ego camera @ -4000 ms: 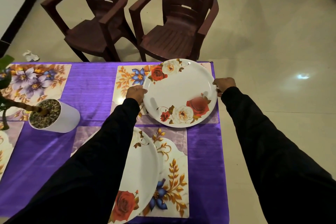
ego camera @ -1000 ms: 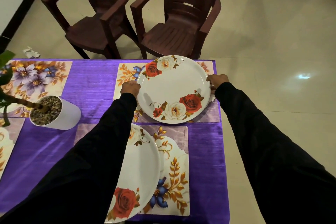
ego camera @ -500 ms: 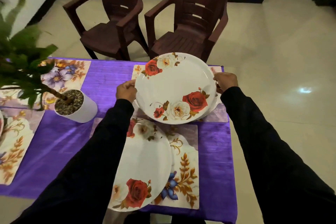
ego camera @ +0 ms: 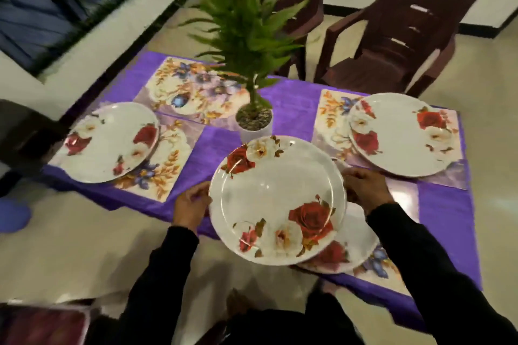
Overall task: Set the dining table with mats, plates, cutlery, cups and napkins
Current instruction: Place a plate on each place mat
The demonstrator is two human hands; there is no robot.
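Both hands, left (ego camera: 191,205) and right (ego camera: 364,189), grip the plate (ego camera: 276,200) by opposite rims, holding it above the table's near edge. It looks stiff, glossy, probably slippery and light, so rim holds suit it.

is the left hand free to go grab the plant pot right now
Probably not. The left hand grips one rim of the held plate while the right hand grips the other, and that plate sits between the hands and the plant pot.
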